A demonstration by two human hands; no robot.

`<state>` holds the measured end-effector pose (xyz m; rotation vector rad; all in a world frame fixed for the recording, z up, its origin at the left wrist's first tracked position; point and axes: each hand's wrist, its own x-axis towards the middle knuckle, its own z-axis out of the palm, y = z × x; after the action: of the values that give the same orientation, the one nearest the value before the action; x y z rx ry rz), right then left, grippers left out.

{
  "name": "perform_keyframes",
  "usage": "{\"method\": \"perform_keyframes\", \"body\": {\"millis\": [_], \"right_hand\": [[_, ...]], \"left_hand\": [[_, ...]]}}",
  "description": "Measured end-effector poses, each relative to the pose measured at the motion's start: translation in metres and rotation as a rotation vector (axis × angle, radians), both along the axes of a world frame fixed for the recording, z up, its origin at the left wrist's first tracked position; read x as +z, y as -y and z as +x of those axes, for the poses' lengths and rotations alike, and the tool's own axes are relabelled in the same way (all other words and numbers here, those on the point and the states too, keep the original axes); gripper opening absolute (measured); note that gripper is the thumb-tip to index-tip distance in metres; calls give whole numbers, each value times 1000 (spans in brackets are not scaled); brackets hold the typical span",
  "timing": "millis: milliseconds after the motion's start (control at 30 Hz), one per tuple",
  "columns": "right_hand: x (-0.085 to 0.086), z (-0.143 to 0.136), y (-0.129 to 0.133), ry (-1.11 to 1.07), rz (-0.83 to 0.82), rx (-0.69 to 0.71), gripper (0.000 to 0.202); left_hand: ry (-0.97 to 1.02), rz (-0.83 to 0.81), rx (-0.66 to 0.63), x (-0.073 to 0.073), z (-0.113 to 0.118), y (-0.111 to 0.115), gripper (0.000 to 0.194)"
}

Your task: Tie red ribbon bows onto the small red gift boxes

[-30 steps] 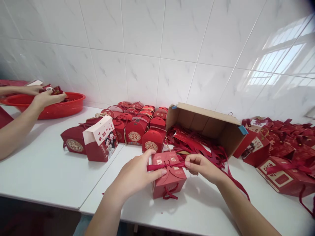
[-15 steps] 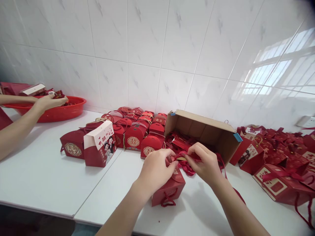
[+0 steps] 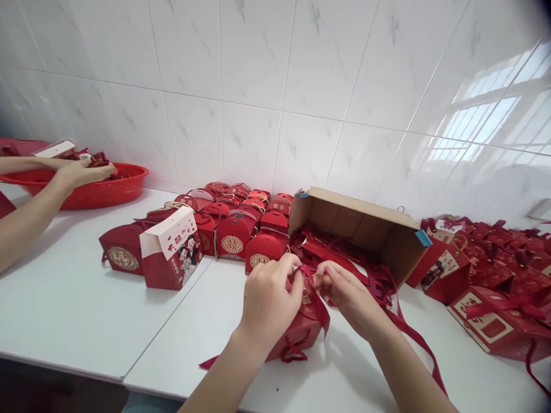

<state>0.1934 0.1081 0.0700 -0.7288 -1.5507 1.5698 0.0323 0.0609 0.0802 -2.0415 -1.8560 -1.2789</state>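
A red gift box [image 3: 301,332] with a twisted cord handle stands on the white table in front of me, partly covered by my left hand [image 3: 273,295]. That hand pinches a dark red ribbon [image 3: 319,307] above the box lid, and one end of the ribbon hangs down over the box. Fingertips of my right hand [image 3: 346,295] are closed together just right of the ribbon, at its loop; what lies between them is hidden. Another length of ribbon [image 3: 419,338] trails from the cardboard box past my right forearm.
An open cardboard box [image 3: 357,223] with red ribbons and flat cards lies behind my hands. Several finished red boxes [image 3: 232,235] stand left of it, more red boxes [image 3: 499,321] on the right. At far left, another person's hands [image 3: 80,175] hold small packets over a red basin [image 3: 107,192].
The ribbon between my hands now loops up, and one end drapes over the box front. My right hand has shifted slightly down and turned. A ribbon end now shows left of my left forearm.
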Motion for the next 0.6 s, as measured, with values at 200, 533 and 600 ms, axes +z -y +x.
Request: {"method": "perform_keyframes", "body": {"millis": [200,533,600], "right_hand": [[4,0,6,82,-10,121,33],[1,-11,8,95,65,-21,23],[0,-18,10,161,117,-35,27]], "left_hand": [[27,88,-31,-2,-1,2,11],[220,84,-46,2,-7,6,5],[314,25,-85,3,-7,7,6]]}}
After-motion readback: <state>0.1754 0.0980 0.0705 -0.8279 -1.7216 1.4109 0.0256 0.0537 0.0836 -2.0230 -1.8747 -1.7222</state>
